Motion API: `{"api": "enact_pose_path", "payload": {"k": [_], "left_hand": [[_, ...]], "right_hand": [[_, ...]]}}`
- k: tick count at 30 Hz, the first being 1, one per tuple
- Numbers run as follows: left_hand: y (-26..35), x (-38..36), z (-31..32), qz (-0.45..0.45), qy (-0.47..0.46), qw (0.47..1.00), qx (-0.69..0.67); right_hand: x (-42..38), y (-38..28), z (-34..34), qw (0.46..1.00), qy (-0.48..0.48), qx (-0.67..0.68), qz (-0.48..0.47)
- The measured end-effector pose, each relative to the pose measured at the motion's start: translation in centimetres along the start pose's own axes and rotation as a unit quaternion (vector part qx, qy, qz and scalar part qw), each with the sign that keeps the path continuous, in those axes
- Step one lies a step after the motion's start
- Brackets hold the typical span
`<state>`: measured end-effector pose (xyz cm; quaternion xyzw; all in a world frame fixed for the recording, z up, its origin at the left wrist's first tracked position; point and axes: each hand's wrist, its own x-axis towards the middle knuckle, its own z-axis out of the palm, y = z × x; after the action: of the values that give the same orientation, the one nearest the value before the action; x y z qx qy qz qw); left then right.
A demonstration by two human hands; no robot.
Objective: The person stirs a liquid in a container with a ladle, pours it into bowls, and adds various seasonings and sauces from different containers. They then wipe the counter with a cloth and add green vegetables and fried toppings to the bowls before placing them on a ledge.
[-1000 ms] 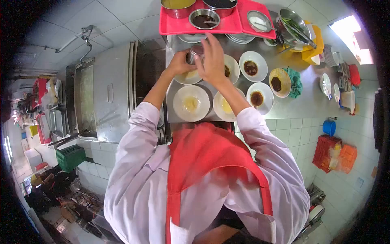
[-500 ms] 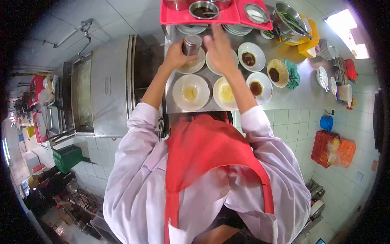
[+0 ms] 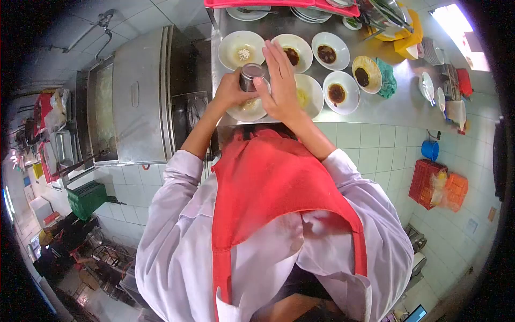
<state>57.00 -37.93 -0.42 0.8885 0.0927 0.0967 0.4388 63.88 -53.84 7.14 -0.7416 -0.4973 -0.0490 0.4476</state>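
Note:
My left hand (image 3: 234,92) is wrapped round a metal shaker (image 3: 250,80), which it holds tilted over the front-left white bowl (image 3: 252,111). Beside the shaker, my right hand (image 3: 281,88) has its fingers stretched out, with the thumb close to or against the shaker. White grains lie in the back-left bowl (image 3: 228,48). A bowl with dark sauce (image 3: 301,51) stands behind my right hand, and a bowl with yellowish contents (image 3: 314,94) is partly hidden by it. More bowls with dark sauce (image 3: 342,40) stand to the right.
A red tray (image 3: 257,4) sits at the back edge. The steel counter (image 3: 399,110) also bears a green cloth (image 3: 387,80), a yellow container (image 3: 409,45) and stacked plates. To the left is a large steel unit (image 3: 142,102).
The shaker in my left hand has come from the back-left bowl to the front-left one. My right hand has moved nearer to it. White grains now show in the back-left bowl.

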Motion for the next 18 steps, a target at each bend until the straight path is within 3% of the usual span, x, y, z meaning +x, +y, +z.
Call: {"api": "enact_pose_path", "payload": {"k": [2,3,4,5,7,9,10,12,15,16,17,18], "left_hand": [[-1.0,0.2,0.0,0.029,-0.004,0.999,0.017],[-1.5,0.2,0.0,0.055,-0.011,0.998,0.035],[-1.1,0.2,0.0,0.058,-0.012,0.998,0.036],[-0.6,0.1,-0.1,0.016,-0.024,0.999,0.037],[0.3,0.9,0.0,-0.024,-0.037,0.998,0.038],[1.5,2.2,1.1,0.042,0.029,0.999,-0.018],[2.5,2.9,2.0,0.042,0.017,0.998,-0.054],[3.6,4.3,4.9,0.071,0.001,0.995,-0.077],[5.7,5.8,8.5,0.116,-0.025,0.990,-0.078],[5.0,6.3,10.4,0.154,-0.031,0.983,-0.093],[4.2,7.2,12.1,0.193,-0.034,0.975,-0.107],[3.3,7.6,13.2,0.231,-0.061,0.965,-0.111]], "right_hand": [[-0.4,1.2,1.3,0.991,-0.080,-0.109,0.010],[-0.9,1.7,1.4,0.991,-0.077,-0.111,0.009],[-1.1,1.7,1.1,0.988,-0.123,-0.067,0.068],[-1.0,1.8,0.6,0.978,-0.168,-0.021,0.124],[-0.3,1.8,-2.1,0.982,-0.121,-0.009,0.146],[0.5,0.9,-6.1,0.993,0.056,-0.056,0.087],[0.8,0.1,-8.1,0.992,0.060,-0.062,0.092],[0.8,-1.5,-11.3,0.979,0.194,-0.041,0.038],[-1.9,-0.2,-11.0,0.970,0.206,-0.126,-0.012],[-3.4,1.2,-9.6,0.974,0.115,-0.188,0.046],[-5.1,2.7,-8.3,0.955,-0.045,-0.251,0.149],[-5.2,2.6,-8.4,0.951,-0.093,-0.204,0.214]]}}
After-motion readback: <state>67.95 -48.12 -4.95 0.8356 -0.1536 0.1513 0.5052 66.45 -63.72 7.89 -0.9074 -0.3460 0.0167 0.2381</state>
